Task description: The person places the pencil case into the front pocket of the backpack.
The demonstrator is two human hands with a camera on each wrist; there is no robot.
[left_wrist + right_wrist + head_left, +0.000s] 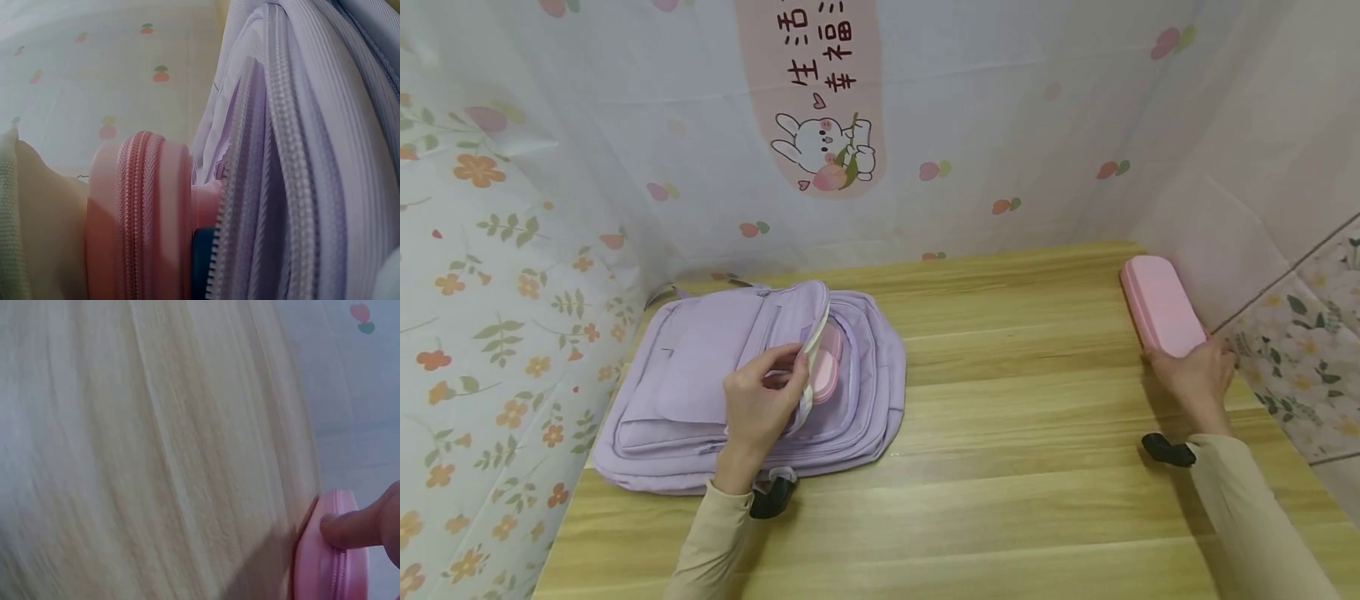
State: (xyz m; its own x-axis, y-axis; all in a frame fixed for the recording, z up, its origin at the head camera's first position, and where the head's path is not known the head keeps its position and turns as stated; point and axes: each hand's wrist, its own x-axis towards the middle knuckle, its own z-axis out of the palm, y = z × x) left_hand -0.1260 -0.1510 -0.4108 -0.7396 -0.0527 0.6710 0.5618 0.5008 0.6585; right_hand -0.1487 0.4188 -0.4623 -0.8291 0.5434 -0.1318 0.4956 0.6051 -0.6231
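Observation:
A lilac backpack (pixel 700 333) lies flat on the left part of the table, its front pocket unzipped. My left hand (pixel 756 412) pinches the pale-edged flap (pixel 812 346) of that pocket and holds it up. Pink rounded cases (pixel 825 377) show inside the opening. In the left wrist view a pink case with a zipper (pixel 172 225) stands close beside the pocket's zipper teeth (pixel 237 156). At the far right, my right hand (pixel 1197 379) grips the near end of a long pink zippered case (pixel 1165 304). The thumb (pixel 353 528) presses its side in the right wrist view.
The wood-grain table (pixel 1000 400) stretches between the backpack and the long case. A white printed curtain (pixel 1000 125) hangs behind it, and flowered cloth (pixel 497 333) covers the left side. A dark cord (pixel 1292 267) runs along the right-hand cloth.

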